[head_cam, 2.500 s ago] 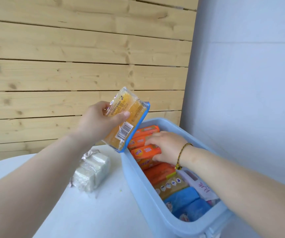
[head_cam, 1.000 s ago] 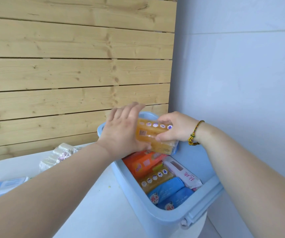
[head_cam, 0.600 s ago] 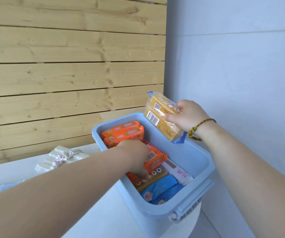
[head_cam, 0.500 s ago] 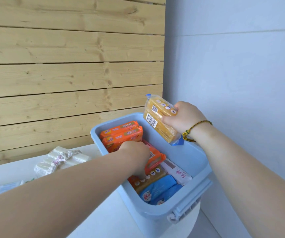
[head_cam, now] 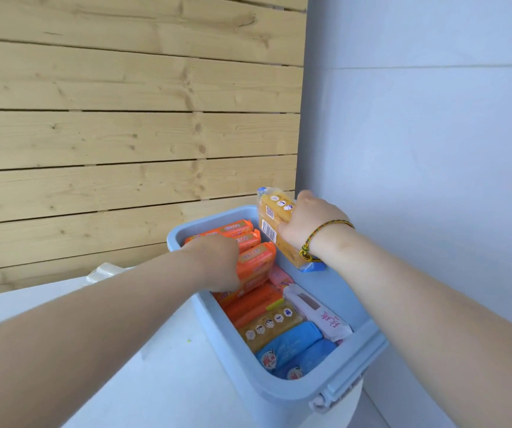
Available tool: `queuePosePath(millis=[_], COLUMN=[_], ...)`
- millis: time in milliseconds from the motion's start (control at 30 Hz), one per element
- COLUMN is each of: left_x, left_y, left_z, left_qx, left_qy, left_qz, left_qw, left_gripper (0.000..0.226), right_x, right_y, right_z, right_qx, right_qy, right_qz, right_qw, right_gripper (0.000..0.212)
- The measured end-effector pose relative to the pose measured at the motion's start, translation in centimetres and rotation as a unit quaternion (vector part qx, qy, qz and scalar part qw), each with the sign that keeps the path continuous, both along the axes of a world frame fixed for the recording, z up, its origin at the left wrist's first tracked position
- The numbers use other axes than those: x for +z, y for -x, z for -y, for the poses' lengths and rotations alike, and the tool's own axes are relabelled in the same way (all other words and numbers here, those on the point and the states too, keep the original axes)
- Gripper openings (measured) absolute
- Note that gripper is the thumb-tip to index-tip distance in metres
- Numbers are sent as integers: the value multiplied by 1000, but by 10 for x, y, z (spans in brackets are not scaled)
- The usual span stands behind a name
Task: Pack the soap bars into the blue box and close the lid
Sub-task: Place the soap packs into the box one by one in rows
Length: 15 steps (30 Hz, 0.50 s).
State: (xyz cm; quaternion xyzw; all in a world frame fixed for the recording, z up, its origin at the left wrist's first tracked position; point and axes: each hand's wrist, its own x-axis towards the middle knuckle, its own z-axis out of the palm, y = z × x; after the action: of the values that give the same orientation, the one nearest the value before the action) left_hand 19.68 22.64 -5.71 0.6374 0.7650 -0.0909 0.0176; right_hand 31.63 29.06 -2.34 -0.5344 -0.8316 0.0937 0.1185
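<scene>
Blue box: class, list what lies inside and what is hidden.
Orange soap bars, a yellow bar, two blue packs and a white-pink pack lie in the blue box. The left hand covers some orange bars; anything beneath is hidden.

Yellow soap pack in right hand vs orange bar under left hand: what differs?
The yellow pack is translucent amber, barcode showing; the orange bar is opaque. The right hand grips the yellow pack, tilted, at the far end of the blue box; the orange bar sits inside under the left hand. Both are wrapped soap.
</scene>
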Motion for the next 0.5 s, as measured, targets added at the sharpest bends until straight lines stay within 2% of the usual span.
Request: queuePosePath(millis=[100, 233, 300, 367, 500], left_x=[2, -1, -2, -3, -11], left_y=[-1, 4, 6, 9, 14], left_z=[2, 8, 11, 11, 11], left_qx=[12, 24, 24, 37, 51], left_qy=[-6, -32, -52, -70, -88], left_qz=[6, -11, -4, 23, 54], left_qw=[1000, 999, 998, 997, 993], left_gripper=[30, 31, 28, 14, 33], right_x=[-3, 1, -1, -10, -39], right_y=[3, 0, -1, 7, 28], right_z=[0, -1, -1, 1, -3], right_qx=[27, 39, 32, 33, 24], right_qy=[-1, 5, 17, 17, -30], right_qz=[54, 100, 122, 144, 103], right_qw=[998, 994, 992, 989, 994], right_gripper=[50, 47, 46, 46, 46])
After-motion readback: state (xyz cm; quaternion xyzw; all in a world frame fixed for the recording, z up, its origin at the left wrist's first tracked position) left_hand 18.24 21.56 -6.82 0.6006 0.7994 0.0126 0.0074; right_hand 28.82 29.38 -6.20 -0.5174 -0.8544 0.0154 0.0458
